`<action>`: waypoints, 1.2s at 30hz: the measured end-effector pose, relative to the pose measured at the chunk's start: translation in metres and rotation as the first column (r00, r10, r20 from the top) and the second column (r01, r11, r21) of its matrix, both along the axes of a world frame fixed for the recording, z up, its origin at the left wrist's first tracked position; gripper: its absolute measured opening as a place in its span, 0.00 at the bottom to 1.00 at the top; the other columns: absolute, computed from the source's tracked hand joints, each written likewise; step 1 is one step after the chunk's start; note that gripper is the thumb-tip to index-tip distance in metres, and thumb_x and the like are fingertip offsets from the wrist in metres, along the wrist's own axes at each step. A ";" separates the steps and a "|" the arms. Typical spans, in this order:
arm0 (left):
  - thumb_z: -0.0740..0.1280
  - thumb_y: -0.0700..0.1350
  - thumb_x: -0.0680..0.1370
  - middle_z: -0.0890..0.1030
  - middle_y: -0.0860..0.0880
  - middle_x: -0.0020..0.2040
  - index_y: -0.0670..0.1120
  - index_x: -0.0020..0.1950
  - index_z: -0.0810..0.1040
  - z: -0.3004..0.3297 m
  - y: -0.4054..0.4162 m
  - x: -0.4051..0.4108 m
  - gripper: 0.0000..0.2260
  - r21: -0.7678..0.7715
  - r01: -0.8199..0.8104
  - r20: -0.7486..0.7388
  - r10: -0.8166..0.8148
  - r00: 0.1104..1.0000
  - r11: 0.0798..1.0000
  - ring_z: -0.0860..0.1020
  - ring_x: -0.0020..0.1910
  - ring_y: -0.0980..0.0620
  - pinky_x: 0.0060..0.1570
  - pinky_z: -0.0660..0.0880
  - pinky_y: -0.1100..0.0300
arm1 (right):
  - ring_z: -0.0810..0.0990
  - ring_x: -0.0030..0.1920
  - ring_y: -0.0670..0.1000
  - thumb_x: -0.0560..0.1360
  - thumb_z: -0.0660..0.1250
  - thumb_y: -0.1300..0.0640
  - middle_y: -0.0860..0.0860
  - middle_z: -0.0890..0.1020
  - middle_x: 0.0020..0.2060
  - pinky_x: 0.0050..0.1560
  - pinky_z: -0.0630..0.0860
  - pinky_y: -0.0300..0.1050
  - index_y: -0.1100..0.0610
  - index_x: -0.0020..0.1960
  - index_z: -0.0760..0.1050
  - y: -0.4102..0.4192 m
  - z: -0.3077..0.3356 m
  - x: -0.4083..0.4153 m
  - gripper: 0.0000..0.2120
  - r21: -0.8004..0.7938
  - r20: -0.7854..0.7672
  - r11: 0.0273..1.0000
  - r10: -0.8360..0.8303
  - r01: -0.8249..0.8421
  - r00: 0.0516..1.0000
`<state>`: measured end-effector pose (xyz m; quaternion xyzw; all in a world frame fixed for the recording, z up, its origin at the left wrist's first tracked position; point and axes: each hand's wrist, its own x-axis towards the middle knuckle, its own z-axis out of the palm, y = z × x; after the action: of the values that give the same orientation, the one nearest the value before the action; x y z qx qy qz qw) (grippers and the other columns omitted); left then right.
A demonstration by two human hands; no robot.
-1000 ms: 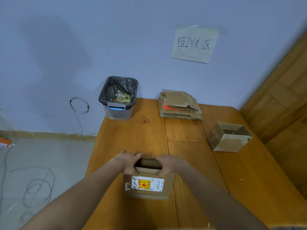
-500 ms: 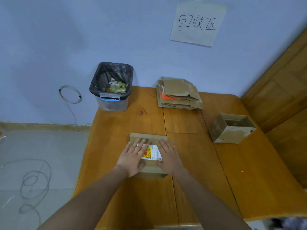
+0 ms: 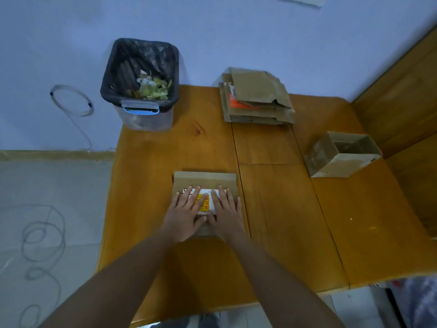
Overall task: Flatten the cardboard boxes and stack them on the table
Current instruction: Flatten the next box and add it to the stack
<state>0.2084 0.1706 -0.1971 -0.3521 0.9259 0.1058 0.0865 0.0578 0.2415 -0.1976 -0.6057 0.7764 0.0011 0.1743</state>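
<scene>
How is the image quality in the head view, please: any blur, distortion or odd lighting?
Head view: dim, bluish light; wide-angle bending curves the table edges; soft blur on both hands, left hand and right hand, pressing the flattened box; no glare.

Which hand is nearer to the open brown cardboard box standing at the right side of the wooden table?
Right. The right hand lies flat on the flattened cardboard box, on the side toward the open brown cardboard box; the left hand presses beside it, farther away.
</scene>
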 end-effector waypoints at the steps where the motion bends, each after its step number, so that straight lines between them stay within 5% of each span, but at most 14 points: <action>1: 0.39 0.65 0.78 0.51 0.46 0.79 0.51 0.79 0.54 -0.001 0.000 0.007 0.33 0.009 -0.015 -0.039 0.015 0.999 1.000 0.50 0.78 0.42 0.74 0.49 0.44 | 0.37 0.77 0.52 0.81 0.48 0.43 0.50 0.42 0.78 0.73 0.36 0.56 0.50 0.78 0.43 -0.002 -0.002 0.007 0.29 -0.008 -0.004 1.000 0.001 -0.001 1.000; 3: 0.33 0.67 0.77 0.54 0.46 0.79 0.50 0.79 0.57 -0.007 -0.003 0.022 0.37 0.022 -0.014 -0.063 0.015 0.998 1.000 0.52 0.78 0.42 0.74 0.50 0.43 | 0.39 0.77 0.52 0.81 0.48 0.43 0.51 0.43 0.78 0.73 0.36 0.57 0.50 0.78 0.43 -0.007 -0.007 0.020 0.29 -0.012 -0.011 1.000 0.016 -0.016 1.000; 7: 0.25 0.68 0.73 0.43 0.50 0.79 0.53 0.79 0.48 -0.025 -0.015 0.041 0.39 0.052 -0.022 -0.079 0.026 0.997 0.998 0.42 0.78 0.46 0.75 0.42 0.45 | 0.38 0.77 0.52 0.81 0.48 0.42 0.51 0.43 0.78 0.73 0.36 0.57 0.50 0.78 0.43 -0.016 -0.019 0.036 0.30 0.014 0.023 1.000 0.023 -0.024 0.999; 16: 0.29 0.68 0.75 0.37 0.51 0.78 0.56 0.77 0.39 -0.066 -0.024 0.062 0.33 0.096 -0.037 -0.001 0.038 0.999 0.995 0.35 0.76 0.49 0.74 0.35 0.48 | 0.38 0.77 0.51 0.81 0.46 0.40 0.49 0.41 0.78 0.74 0.39 0.56 0.48 0.78 0.41 -0.026 -0.051 0.049 0.30 0.086 0.019 0.995 0.050 -0.051 0.999; 23: 0.51 0.63 0.76 0.66 0.44 0.75 0.48 0.73 0.70 -0.070 -0.024 0.058 0.31 0.055 -0.036 -0.123 0.043 0.992 0.998 0.65 0.73 0.41 0.70 0.59 0.39 | 0.57 0.74 0.52 0.81 0.52 0.46 0.48 0.57 0.76 0.72 0.55 0.53 0.51 0.78 0.53 -0.036 -0.054 0.025 0.27 0.049 -0.057 0.989 0.143 -0.141 0.988; 27: 0.54 0.62 0.72 0.79 0.41 0.61 0.45 0.59 0.81 -0.064 -0.037 0.041 0.29 0.017 -0.033 -0.092 0.034 0.995 0.999 0.74 0.61 0.38 0.57 0.73 0.39 | 0.45 0.77 0.50 0.81 0.50 0.43 0.49 0.49 0.78 0.75 0.42 0.55 0.52 0.78 0.48 -0.054 -0.060 0.000 0.29 0.075 -0.087 0.978 0.198 -0.192 0.976; 30: 0.53 0.61 0.74 0.79 0.40 0.61 0.43 0.60 0.81 -0.068 -0.041 0.031 0.29 -0.005 -0.032 -0.094 0.031 0.995 0.999 0.74 0.63 0.40 0.63 0.70 0.42 | 0.36 0.76 0.50 0.80 0.43 0.40 0.48 0.40 0.76 0.75 0.38 0.55 0.51 0.77 0.40 -0.057 -0.070 -0.002 0.30 0.110 -0.113 0.973 0.215 -0.203 0.970; 36: 0.52 0.63 0.77 0.63 0.41 0.76 0.44 0.75 0.66 -0.080 -0.045 0.027 0.32 -0.031 -0.024 -0.128 0.020 0.992 0.999 0.61 0.75 0.43 0.71 0.53 0.41 | 0.43 0.77 0.51 0.79 0.42 0.39 0.50 0.45 0.77 0.75 0.42 0.55 0.52 0.77 0.44 -0.056 -0.080 -0.002 0.30 0.045 -0.116 0.982 0.188 -0.184 0.975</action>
<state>0.2349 0.1260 -0.2772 -0.3563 0.9272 0.1141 0.0202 0.0560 0.1858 -0.2775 -0.6715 0.7252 0.0669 0.1370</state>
